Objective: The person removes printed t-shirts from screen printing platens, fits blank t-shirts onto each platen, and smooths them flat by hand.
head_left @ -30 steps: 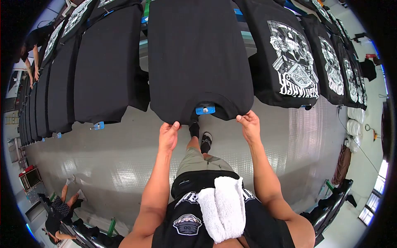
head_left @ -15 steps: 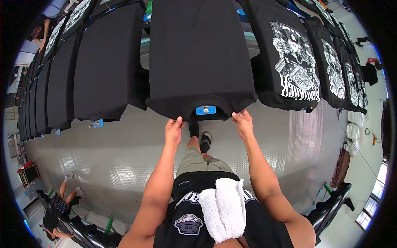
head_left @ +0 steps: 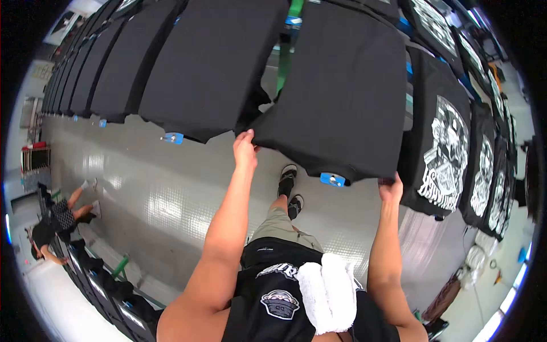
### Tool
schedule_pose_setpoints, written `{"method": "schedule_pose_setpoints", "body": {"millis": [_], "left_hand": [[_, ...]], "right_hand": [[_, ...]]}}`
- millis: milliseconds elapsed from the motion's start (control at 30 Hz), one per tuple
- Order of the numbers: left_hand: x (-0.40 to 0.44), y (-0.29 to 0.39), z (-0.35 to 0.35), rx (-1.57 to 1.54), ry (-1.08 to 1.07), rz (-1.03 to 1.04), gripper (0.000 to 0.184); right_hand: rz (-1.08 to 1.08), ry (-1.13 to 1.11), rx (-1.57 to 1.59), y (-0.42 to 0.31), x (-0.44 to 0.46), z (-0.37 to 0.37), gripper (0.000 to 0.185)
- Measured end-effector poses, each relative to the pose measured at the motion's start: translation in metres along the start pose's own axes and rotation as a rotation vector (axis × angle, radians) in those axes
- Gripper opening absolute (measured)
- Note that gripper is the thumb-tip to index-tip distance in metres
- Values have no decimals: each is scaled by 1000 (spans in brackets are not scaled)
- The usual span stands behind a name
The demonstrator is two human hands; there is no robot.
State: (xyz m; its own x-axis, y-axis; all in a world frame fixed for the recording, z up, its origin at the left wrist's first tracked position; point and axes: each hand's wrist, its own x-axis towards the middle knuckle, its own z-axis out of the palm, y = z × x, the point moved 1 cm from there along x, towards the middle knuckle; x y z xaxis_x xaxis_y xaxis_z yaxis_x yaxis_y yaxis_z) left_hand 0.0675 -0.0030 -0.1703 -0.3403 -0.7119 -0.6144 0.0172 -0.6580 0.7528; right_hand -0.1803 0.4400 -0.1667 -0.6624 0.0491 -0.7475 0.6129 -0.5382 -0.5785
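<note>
A plain black shirt [head_left: 347,85] lies stretched over a board in front of me, its neckline around a blue clamp [head_left: 332,179]. My left hand [head_left: 245,149] pinches the shirt's near left corner and pulls it out to the side. At the near right corner, my right hand [head_left: 391,188] grips the fabric, its fingertips partly under the cloth. Left of it is another plain black shirt [head_left: 211,62] on its own board, close to my left hand. To the right sits a black shirt with a white print [head_left: 447,154].
Rows of shirt-covered boards run left and right, with a green bar [head_left: 283,65] between two of them. A person [head_left: 57,222] is at the lower left beside another rack [head_left: 97,279]. A white towel [head_left: 327,293] hangs on my chest.
My view has turned, so the shirts sit differently in it. My hands have moved apart, from beside the neckline to the shirt's outer corners, and the near edge is spread wider.
</note>
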Motion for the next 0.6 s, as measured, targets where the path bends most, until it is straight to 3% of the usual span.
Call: {"method": "schedule_pose_setpoints", "body": {"millis": [67, 233, 300, 433, 467, 500, 600], "left_hand": [[-24, 13, 1, -20, 137, 250, 18], [-11, -5, -3, -41, 225, 354, 20], [-19, 3, 2, 190, 293, 317, 19], [-13, -4, 2, 154, 224, 284, 23], [-7, -5, -1, 159, 165, 246, 24], [-4, -5, -3, 166, 124, 213, 24], [-7, 3, 1, 235, 129, 161, 28]], "right_hand": [[-82, 53, 16, -9, -7, -17, 23], [-165, 18, 117, -19, -18, -6, 15], [-132, 30, 107, -23, -5, -24, 12], [-313, 256, 187, -12, -15, -18, 12], [-402, 265, 170, -8, -22, -16, 22], [-642, 197, 239, -11, -43, 10, 31], [-654, 124, 261, -6, -39, 2, 34]]}}
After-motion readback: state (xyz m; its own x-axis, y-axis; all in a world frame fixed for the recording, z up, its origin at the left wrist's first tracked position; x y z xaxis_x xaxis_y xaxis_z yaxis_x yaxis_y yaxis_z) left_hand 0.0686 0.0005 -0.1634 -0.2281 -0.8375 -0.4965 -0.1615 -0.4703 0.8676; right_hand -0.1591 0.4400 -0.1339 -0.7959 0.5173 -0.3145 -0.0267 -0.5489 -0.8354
